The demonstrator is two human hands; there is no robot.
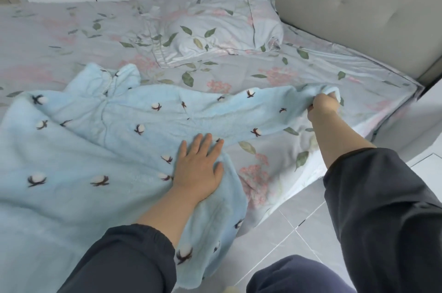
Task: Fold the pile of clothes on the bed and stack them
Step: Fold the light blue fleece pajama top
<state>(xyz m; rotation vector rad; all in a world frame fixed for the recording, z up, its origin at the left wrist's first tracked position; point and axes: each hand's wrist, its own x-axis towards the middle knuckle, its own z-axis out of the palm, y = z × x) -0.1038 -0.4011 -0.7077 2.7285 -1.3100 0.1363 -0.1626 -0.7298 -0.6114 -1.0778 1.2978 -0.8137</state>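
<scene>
Fleece sleeve (263, 110) within right fingers (332, 95) (bunched)

Landmark: blue fleece garment (95, 149), spread flat across the near bed. Beyond it: bare floral sheet (59, 36), passable up to the pillow (227, 27), the only raised obstacle. Right of its outstretched sleeve: padded headboard (346, 17) walls off that side. Below its hanging hem: open tiled floor (287, 233).

Garment (100, 139) spread on bed (311, 72) — pillow (222, 27) behind it.
</scene>
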